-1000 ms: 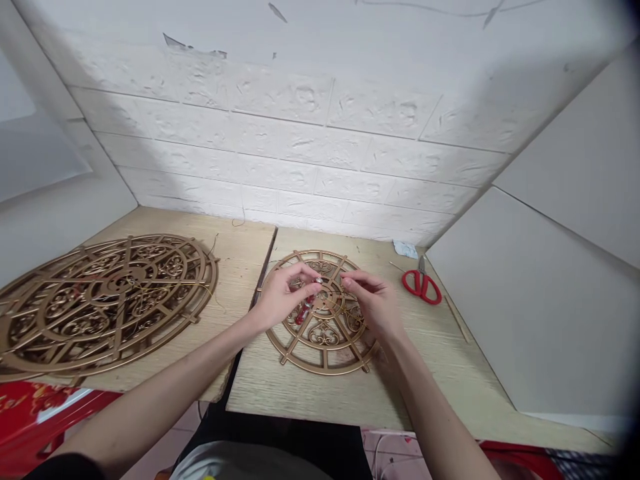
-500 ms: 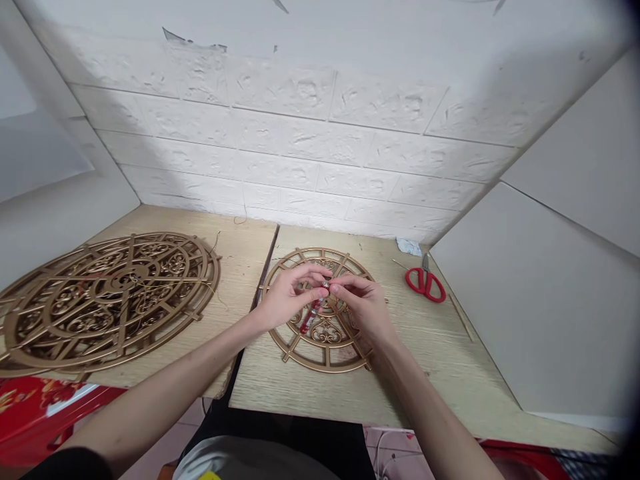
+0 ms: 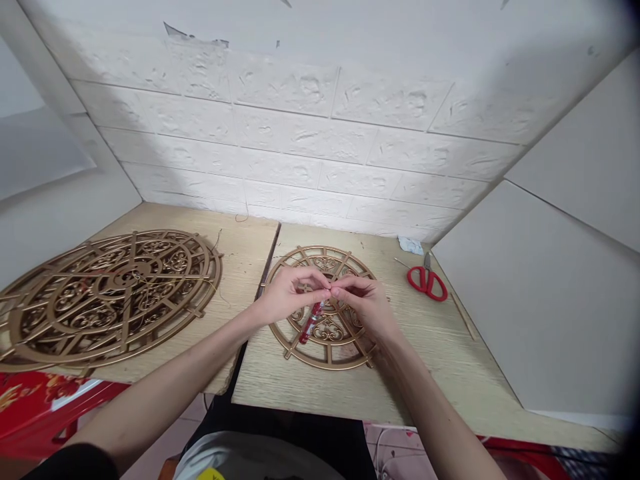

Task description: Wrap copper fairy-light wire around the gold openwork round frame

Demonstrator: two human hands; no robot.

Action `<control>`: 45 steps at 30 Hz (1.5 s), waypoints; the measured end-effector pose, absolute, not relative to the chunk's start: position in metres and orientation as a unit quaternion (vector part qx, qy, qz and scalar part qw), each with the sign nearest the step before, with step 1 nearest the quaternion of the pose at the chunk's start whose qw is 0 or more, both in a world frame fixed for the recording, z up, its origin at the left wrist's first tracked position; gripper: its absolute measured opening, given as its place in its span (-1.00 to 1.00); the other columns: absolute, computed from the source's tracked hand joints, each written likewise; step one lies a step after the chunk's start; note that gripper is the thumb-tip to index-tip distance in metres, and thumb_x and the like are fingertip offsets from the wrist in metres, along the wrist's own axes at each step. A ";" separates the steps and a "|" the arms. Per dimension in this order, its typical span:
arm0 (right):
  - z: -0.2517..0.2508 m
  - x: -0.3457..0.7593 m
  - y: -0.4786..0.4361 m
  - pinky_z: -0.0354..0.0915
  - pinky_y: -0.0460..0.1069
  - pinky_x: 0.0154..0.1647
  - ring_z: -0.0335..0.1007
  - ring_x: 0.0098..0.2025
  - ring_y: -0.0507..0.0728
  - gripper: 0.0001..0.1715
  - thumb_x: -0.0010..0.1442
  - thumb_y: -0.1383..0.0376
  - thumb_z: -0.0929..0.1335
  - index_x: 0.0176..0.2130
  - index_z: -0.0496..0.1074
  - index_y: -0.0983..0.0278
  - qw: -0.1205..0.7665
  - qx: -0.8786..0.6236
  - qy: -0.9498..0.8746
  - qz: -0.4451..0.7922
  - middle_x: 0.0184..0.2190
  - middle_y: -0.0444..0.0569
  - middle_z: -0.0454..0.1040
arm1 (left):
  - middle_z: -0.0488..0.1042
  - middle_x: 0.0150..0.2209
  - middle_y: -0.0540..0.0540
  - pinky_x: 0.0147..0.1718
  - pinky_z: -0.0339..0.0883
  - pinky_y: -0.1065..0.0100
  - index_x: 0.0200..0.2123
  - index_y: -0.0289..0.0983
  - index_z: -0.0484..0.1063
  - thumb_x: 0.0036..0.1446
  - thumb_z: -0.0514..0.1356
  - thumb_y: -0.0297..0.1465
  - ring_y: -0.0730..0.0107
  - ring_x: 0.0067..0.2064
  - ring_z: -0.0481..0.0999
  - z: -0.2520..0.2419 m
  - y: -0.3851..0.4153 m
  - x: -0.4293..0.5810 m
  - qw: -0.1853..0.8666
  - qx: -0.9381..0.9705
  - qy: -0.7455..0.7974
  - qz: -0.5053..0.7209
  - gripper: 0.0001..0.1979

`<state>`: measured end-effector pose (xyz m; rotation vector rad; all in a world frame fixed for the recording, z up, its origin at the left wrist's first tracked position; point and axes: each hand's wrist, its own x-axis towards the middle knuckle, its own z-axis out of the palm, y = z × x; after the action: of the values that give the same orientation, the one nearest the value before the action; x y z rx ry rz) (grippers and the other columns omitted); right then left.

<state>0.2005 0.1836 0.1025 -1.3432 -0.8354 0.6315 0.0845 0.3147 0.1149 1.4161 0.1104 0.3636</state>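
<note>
A small round gold openwork frame (image 3: 305,352) lies flat on the right wooden board. Above its middle my left hand (image 3: 290,295) and my right hand (image 3: 361,299) meet fingertip to fingertip, both pinched closed. Between them hangs a small red piece (image 3: 311,325) with a silvery top, slanting down to the left over the frame. Both hands seem to pinch its upper end; the exact grip is hidden by the fingers.
A larger round gold openwork frame (image 3: 107,292) lies on the left wooden board (image 3: 240,253). Red-handled scissors (image 3: 426,280) rest at the back right, near a crumpled white scrap (image 3: 410,245). White brick wall behind, white panel to the right, red fabric (image 3: 30,407) at bottom left.
My two hands have come together: the right hand closed in from the right onto the top of the red piece, which now hangs lower between the fingertips.
</note>
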 end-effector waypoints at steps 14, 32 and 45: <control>0.091 0.224 0.182 0.20 0.14 -0.06 0.34 -0.15 0.20 -0.71 0.14 0.11 0.32 -0.21 0.52 0.19 0.487 -0.732 -0.469 0.077 -0.24 0.01 0.50 | 0.51 -0.51 -0.14 -0.56 0.45 0.30 -0.45 -0.34 0.45 -0.17 0.36 -0.38 0.32 -0.52 0.50 0.130 0.333 0.078 0.820 0.546 0.063 0.161 -0.80; 0.100 0.222 0.180 0.26 -0.05 -0.28 0.35 -0.35 0.04 -0.84 -0.03 0.20 0.45 -0.40 0.49 0.23 0.707 -0.595 -0.308 0.227 -0.37 -0.09 0.51 | 0.53 -0.44 -0.13 -0.49 0.44 0.37 -0.41 -0.33 0.43 -0.10 0.33 -0.39 0.40 -0.49 0.50 0.124 0.342 0.083 0.832 0.507 0.081 0.209 -0.82; 0.114 0.239 0.164 0.13 -0.11 -0.59 0.15 -0.59 -0.08 -0.86 -0.07 0.23 0.47 -0.41 0.50 0.19 0.818 -0.487 -0.252 0.175 -0.50 -0.14 0.42 | 0.52 -0.48 -0.12 -0.47 0.39 0.44 -0.42 -0.39 0.42 -0.15 0.33 -0.44 0.49 -0.54 0.46 0.115 0.354 0.092 0.814 0.396 0.236 0.353 -0.81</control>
<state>0.2392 0.1636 0.1142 -1.0370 -0.5360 0.3737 0.0917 0.3539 0.1149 0.8448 0.5031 0.7531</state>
